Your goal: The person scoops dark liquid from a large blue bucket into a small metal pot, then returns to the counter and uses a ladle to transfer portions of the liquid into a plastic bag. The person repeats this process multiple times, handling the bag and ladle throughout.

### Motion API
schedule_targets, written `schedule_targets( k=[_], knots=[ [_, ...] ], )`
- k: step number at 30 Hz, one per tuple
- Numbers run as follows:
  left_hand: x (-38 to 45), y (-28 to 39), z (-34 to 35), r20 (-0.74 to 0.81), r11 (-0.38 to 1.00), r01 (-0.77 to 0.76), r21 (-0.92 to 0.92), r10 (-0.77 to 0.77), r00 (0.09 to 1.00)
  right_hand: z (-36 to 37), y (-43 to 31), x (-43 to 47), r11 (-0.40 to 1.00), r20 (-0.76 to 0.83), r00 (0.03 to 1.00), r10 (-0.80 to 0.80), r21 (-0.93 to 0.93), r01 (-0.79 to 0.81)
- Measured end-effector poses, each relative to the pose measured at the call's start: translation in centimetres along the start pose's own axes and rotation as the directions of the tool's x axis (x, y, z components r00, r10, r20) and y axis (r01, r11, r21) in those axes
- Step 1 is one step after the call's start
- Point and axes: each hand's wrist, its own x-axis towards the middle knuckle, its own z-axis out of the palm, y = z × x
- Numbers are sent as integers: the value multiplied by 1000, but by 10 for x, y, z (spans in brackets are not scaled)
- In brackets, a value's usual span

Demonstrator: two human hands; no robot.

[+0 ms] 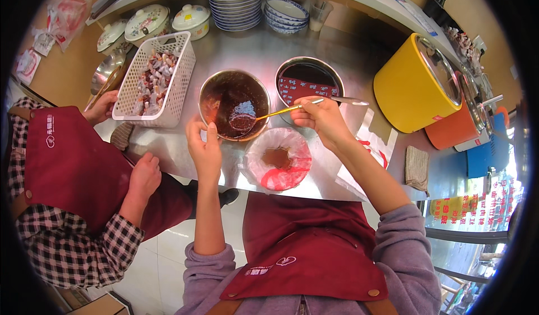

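My right hand (pixel 318 119) grips the handle of a gold-coloured spoon (pixel 281 111), whose bowl rests in dark red-brown paste inside a steel pot (pixel 212 85). At that pot's near left side is my left hand (pixel 204 144), its thumb up and its fingers at the rim; the fingers are partly hidden. Just nearer to me stands a bowl lined with a clear and red plastic bag (pixel 290 175), with some brown liquid in its middle. A second steel pot (pixel 342 81) of dark liquid is behind my right hand, a metal utensil handle (pixel 350 101) across its edge.
A co-worker's hand (pixel 103 106) touches a white plastic basket (pixel 181 73) of wrapped pieces at left. Stacked plates (pixel 233 10), patterned bowls (pixel 287 14) and lidded enamel pots (pixel 191 19) line the back. Right are a yellow canister (pixel 406 88) and a folded cloth (pixel 417 167).
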Motion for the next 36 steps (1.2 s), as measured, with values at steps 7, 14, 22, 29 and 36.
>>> schedule_targets(
  k=[7,14,22,29,36],
  knots=[
    [0,-2,-7,12,994,88,-70,-87,996,-23,-18,-32,998,-9,999,-49,-40,49],
    [0,-7,-13,-4,962,204,-180,-208,978,-41,3,-113,684,129,878,-461,-579,444],
    [2,-10,-13,-24,956,229,-183,-237,971,-54,25,-131,-171,722,351,-595,-541,823],
    [1,-10,-13,-31,948,245,-202,-256,966,-60,34,-127,633,137,817,-560,-566,528],
    [0,-12,-11,-31,964,214,-156,-221,975,-56,22,-95,993,-237,965,-113,8,118]
  ],
)
